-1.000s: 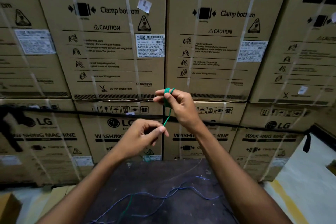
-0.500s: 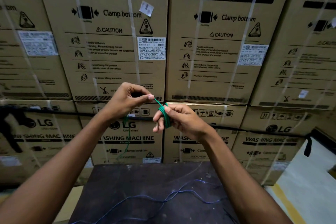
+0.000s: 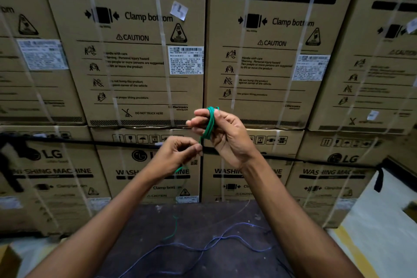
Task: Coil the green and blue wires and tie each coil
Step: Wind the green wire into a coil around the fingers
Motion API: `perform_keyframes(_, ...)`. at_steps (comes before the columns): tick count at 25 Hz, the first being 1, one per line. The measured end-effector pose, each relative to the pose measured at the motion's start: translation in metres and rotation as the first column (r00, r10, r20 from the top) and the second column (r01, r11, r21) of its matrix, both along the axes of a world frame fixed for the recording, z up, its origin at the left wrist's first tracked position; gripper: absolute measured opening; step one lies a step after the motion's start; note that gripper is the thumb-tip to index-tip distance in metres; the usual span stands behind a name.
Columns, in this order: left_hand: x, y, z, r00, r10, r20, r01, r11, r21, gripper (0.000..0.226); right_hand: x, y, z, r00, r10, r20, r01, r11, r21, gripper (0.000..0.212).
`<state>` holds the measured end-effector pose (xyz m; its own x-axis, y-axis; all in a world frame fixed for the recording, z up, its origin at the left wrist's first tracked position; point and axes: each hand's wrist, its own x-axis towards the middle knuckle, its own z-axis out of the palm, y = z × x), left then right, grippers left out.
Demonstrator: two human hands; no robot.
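My right hand [image 3: 222, 133] has the green wire [image 3: 209, 124] looped in a small coil round its fingers, thumb pressing the turns in place. My left hand [image 3: 174, 157], just below, pinches the trailing strand between thumb and forefinger; the loose tail hangs down to the surface [image 3: 144, 255]. If my thumb eases off, I reckon the turns could spring off my fingers and undo the coil; pulling the strand too hard might drag the tail into the blue wire [image 3: 216, 242], which lies uncoiled in loose curves on the dark, scuffed surface. Ahead stand stacked washing machine cartons [image 3: 135, 52], strapped with pale bands, and a pale floor with a yellow line at right.
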<state>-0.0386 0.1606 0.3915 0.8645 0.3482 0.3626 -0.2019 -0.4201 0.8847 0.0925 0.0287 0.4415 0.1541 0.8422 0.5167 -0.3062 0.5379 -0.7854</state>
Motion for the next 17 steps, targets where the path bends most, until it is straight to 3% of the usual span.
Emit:
perform_keyframes(5,0.004,-0.013,-0.005,0.997,0.080,0.002,-0.080,0.996,0.044,0.013,0.001,0.019,-0.006,0.967,-0.239,-0.094,0.243,0.969,0.035,0.038)
perform_keyframes(7,0.001,-0.014,-0.008,0.985,0.169,-0.017,-0.164,0.971,0.176,0.009,0.005,0.026,-0.013,0.928,-0.368,-0.054,0.370,0.929,0.031,0.036)
perform_keyframes(11,-0.011,-0.021,0.002,0.936,0.342,0.078,-0.345,0.856,0.384,0.006,0.016,0.026,-0.023,0.779,-0.570,0.261,0.580,0.813,0.047,0.032)
perform_keyframes(14,-0.020,-0.015,0.031,0.899,0.397,0.187,-0.430,0.712,0.556,0.011,0.017,0.025,-0.022,0.643,-0.585,0.494,0.645,0.762,0.062,0.028)
perform_keyframes(16,-0.027,-0.007,0.054,0.903,0.379,0.203,-0.418,0.661,0.623,0.013,0.020,0.025,-0.023,0.509,-0.564,0.650,0.674,0.731,0.107,0.027)
perform_keyframes(17,-0.031,-0.003,0.067,0.904,0.364,0.223,-0.418,0.650,0.635,0.012,0.022,0.022,-0.024,0.501,-0.528,0.686,0.666,0.741,0.084,0.027)
